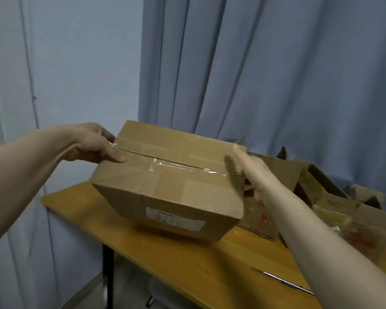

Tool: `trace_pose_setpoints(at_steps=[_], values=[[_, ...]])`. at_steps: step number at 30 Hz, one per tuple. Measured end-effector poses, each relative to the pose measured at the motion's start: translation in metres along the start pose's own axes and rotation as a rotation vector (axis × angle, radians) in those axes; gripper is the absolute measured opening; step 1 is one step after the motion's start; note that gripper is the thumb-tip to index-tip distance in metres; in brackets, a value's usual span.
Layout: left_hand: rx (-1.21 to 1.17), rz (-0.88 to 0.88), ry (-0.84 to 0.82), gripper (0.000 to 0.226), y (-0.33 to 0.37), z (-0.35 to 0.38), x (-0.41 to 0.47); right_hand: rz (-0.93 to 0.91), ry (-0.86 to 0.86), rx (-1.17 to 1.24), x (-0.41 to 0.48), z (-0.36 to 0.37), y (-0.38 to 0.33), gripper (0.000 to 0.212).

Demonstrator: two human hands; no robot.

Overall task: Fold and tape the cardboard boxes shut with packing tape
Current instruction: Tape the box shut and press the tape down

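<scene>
A closed brown cardboard box (169,181) is held above the wooden table (187,264), tilted slightly. Clear packing tape (176,163) runs along its top seam. A white label sits on its near side. My left hand (94,144) grips the left end of the box, thumb on the top by the tape's end and fingers behind the edge. My right hand (252,172) holds the right end, thumb pressed along the top edge and fingers down the side, mostly hidden.
Several opened and flattened cardboard boxes (321,197) crowd the table's right side. A thin metal blade or rod (283,282) lies near the table's front edge. Blue curtains hang behind; the table's left corner is near a wall.
</scene>
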State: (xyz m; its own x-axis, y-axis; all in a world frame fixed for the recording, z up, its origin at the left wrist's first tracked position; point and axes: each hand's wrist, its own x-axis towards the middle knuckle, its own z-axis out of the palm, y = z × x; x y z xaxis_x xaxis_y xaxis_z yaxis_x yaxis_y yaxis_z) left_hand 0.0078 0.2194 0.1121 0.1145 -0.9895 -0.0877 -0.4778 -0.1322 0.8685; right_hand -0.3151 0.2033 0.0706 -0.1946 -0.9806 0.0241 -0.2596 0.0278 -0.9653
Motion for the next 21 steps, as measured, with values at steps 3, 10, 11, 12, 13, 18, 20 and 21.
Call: trace_pose_setpoints(at_steps=[3, 10, 11, 12, 13, 18, 20, 21], values=[[0.036, 0.070, 0.084, 0.035, -0.023, 0.001, -0.019, 0.049, 0.005, 0.146, -0.002, 0.017, 0.001, 0.086], [0.104, 0.116, 0.468, 0.042, -0.094, 0.040, -0.023, 0.133, 0.035, 0.450, 0.003, 0.056, 0.036, 0.056], [0.077, 0.105, 0.464, 0.037, -0.109, 0.044, -0.021, 0.150, 0.031, 0.473, 0.006, 0.060, 0.043, 0.053], [0.032, 0.084, 0.429, 0.028, -0.123, 0.048, -0.020, 0.161, 0.030, 0.475, 0.009, 0.063, 0.050, 0.049], [-0.020, 0.050, 0.378, 0.019, -0.135, 0.050, -0.018, 0.163, 0.029, 0.466, 0.012, 0.066, 0.057, 0.044], [-0.400, -0.184, 0.138, 0.026, -0.142, 0.050, -0.021, 0.136, -0.069, 0.392, 0.022, 0.073, 0.077, 0.021], [-0.423, -0.152, 0.184, 0.033, -0.140, 0.046, -0.013, 0.136, -0.119, 0.334, 0.029, 0.077, 0.085, 0.040], [-0.425, -0.126, 0.212, 0.033, -0.140, 0.044, -0.009, 0.134, -0.141, 0.326, 0.032, 0.078, 0.088, 0.048]])
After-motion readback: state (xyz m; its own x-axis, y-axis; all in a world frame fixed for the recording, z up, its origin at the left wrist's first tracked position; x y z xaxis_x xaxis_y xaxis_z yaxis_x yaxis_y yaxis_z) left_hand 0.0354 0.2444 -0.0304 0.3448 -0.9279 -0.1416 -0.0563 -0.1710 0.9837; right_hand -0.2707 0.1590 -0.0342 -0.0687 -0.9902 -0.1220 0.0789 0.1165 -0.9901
